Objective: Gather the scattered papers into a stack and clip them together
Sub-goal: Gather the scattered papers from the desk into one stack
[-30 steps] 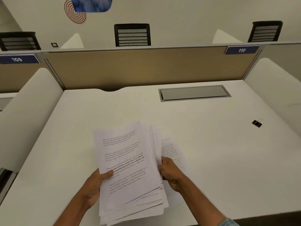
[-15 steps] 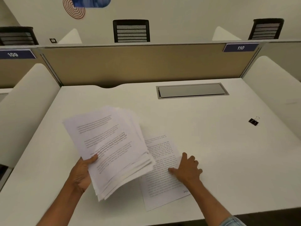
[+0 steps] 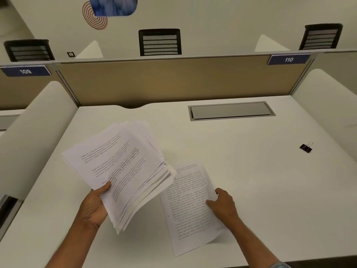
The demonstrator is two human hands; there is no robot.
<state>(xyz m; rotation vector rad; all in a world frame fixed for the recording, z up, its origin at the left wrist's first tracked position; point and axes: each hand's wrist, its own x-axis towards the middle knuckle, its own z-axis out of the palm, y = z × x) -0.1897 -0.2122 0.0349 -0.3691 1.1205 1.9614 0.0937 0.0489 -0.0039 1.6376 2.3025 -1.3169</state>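
Note:
My left hand (image 3: 94, 205) grips a thick, uneven stack of printed papers (image 3: 123, 167) by its near left corner and holds it tilted above the white desk (image 3: 251, 171). To its right one loose printed sheet (image 3: 189, 206) lies on the desk. My right hand (image 3: 224, 205) pinches that sheet's right edge, which is curled up off the surface. A black binder clip (image 3: 306, 147) lies alone at the far right of the desk, well away from both hands.
A grey cable hatch (image 3: 231, 111) is set into the desk at the back. A tan divider panel (image 3: 173, 82) closes the far side, and white curved side panels (image 3: 34, 132) flank the desk. Black chairs stand beyond the divider.
My right hand left the stack, pressed flat on the loose sheet, and now lifts the sheet's right edge. My left hand swung the stack to the left.

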